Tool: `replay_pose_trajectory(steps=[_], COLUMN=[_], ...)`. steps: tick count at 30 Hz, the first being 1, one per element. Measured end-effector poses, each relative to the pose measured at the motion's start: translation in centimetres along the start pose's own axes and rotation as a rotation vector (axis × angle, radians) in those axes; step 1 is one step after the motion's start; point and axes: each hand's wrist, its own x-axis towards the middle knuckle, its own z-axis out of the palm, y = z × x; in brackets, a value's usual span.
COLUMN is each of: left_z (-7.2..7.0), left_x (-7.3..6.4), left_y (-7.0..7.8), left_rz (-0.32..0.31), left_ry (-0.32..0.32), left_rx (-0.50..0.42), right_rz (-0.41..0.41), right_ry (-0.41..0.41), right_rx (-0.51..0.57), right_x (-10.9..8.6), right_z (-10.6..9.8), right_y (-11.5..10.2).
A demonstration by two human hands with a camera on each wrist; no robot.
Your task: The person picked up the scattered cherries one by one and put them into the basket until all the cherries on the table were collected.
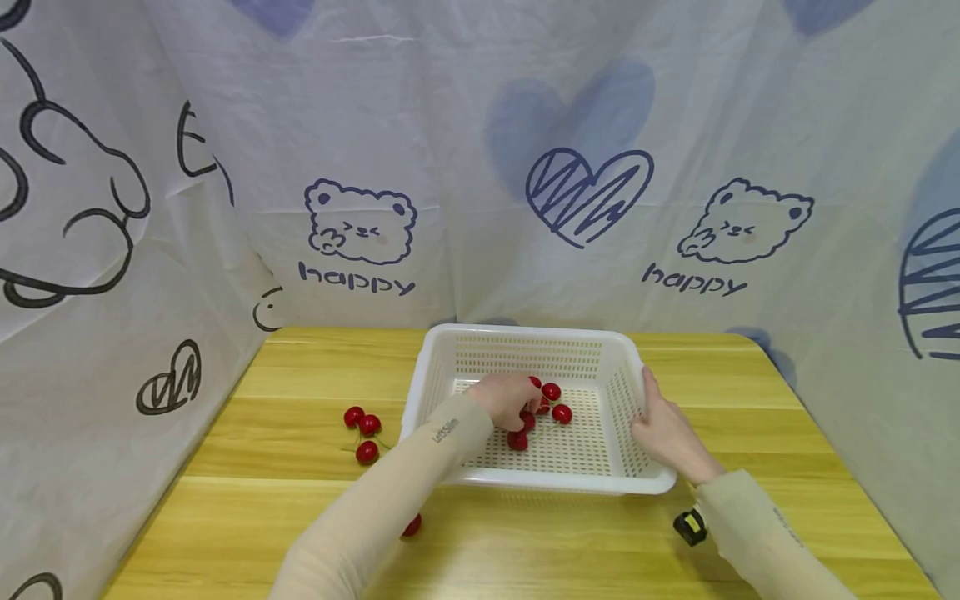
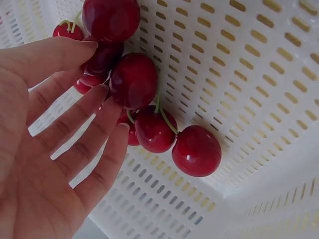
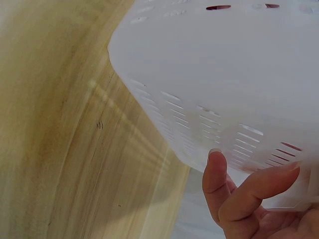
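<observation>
A white plastic basket with slotted walls and floor stands on the table. Inside it lies a group of dark red cherries with green stems. My left hand reaches over the basket's left side, its fingertips at the cherries. Seen from the left wrist, the thumb and nearly straight fingers spread beside and partly behind the cherries, not closed round any. At the basket's right side, my right hand holds the wall near the rim, with curled fingers showing in the right wrist view.
Left of the basket, three cherries with stems lie on the wooden table. One more cherry shows partly behind the left sleeve. A small black object with a yellow patch sits by the right cuff. Printed cloth hangs behind.
</observation>
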Motion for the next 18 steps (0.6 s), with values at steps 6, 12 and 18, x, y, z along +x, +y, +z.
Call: replay_pose_trajectory(steps=[6,12,18], left_z=[-0.3,-1.3,-3.3], left_x=[-0.3,-0.9,-2.1], left_y=[-0.5,-0.9,-1.5], left_rz=[0.009,0.015,-0.024], left_ry=[0.015,0.023,0.044], left_rx=[-0.034,-0.073,-0.087], right_rz=[-0.005,-0.016,-0.023], right_ry=[-0.003,0.005,0.01], right_rx=[0.004,-0.009,-0.025], right_x=[0.0,0.0,0.1], right_z=[0.0,0.1,0.1], right_y=[0.0,0.1,0.2])
